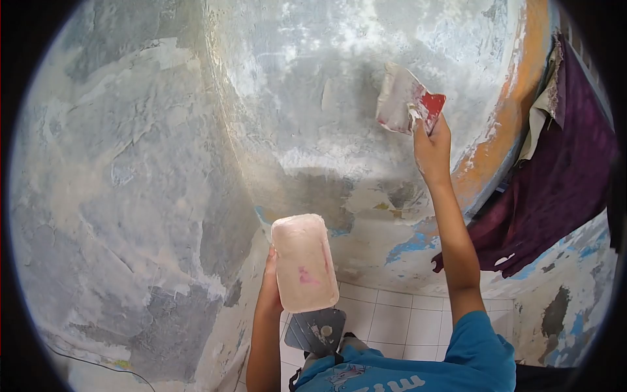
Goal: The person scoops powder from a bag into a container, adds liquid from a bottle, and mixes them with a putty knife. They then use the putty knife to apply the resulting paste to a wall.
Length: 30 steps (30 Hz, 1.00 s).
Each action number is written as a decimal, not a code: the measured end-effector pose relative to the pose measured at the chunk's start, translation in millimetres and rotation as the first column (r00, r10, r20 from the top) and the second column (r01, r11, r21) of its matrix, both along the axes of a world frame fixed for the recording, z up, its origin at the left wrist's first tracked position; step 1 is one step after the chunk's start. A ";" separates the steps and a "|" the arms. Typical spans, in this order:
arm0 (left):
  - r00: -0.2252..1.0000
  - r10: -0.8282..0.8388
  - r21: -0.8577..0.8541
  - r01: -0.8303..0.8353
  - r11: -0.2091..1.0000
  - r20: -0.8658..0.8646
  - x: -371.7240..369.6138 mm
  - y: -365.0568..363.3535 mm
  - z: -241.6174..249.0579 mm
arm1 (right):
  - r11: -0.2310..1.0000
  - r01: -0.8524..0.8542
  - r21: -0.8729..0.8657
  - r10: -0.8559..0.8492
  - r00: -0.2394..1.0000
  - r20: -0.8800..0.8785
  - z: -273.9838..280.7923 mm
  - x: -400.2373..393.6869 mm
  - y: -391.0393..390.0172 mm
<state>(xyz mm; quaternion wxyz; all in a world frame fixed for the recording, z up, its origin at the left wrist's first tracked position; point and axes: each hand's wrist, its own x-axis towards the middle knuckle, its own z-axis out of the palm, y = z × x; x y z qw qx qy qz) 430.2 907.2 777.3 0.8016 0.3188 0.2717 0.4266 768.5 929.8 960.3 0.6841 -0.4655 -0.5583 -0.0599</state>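
My right hand is closed round the red grip of a putty spreader, raised against the grey plastered wall. Pale putty coats the spreader's broad blade, which is at or very near the wall; exact contact is hard to tell. Lower down, my left hand grips the left side of a rectangular plastic tub smeared with cream putty and a pink patch. The tub hides most of the left fingers.
A rough patched wall meets the facing wall in a corner. Purple cloth hangs at right beside an orange-edged strip. Below are white floor tiles and a dark, putty-spotted stool-like object. A thin cable runs at lower left.
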 end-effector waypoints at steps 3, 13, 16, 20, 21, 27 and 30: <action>0.996 -0.036 -0.046 0.040 0.998 0.084 -2.0 10.6 -27.5 | 0.977 -0.163 -0.139 0.155 0.986 -0.066 -24.5 8.5 22.0; 0.843 0.536 0.015 -0.536 0.844 -0.037 -98.9 -39.0 -38.3 | 0.597 -0.802 0.012 0.692 0.507 -0.514 -84.6 -190.9 128.4; 0.785 0.619 0.032 -0.618 0.786 -0.024 -161.2 -56.8 -31.8 | 0.606 -0.795 -0.045 0.720 0.571 -0.393 -65.7 -300.0 135.9; 0.696 0.717 0.072 -0.714 0.696 -0.023 -205.5 -84.9 -9.0 | 0.625 -0.776 0.087 0.778 0.610 -0.148 -72.3 -386.2 142.5; 0.683 0.730 0.080 -0.726 0.683 -0.022 -214.3 -92.2 -5.9 | 0.610 -0.786 0.095 0.790 0.595 -0.147 -71.5 -400.1 144.2; 0.534 0.845 0.104 -0.843 0.528 0.030 -249.8 -128.4 -15.9 | 0.777 -0.570 0.267 0.540 0.821 0.185 -75.4 -419.2 159.1; 0.428 0.902 0.141 -0.898 0.417 0.056 -244.5 -145.1 -29.5 | 0.651 -0.656 0.382 0.519 0.752 0.407 -54.8 -460.9 121.3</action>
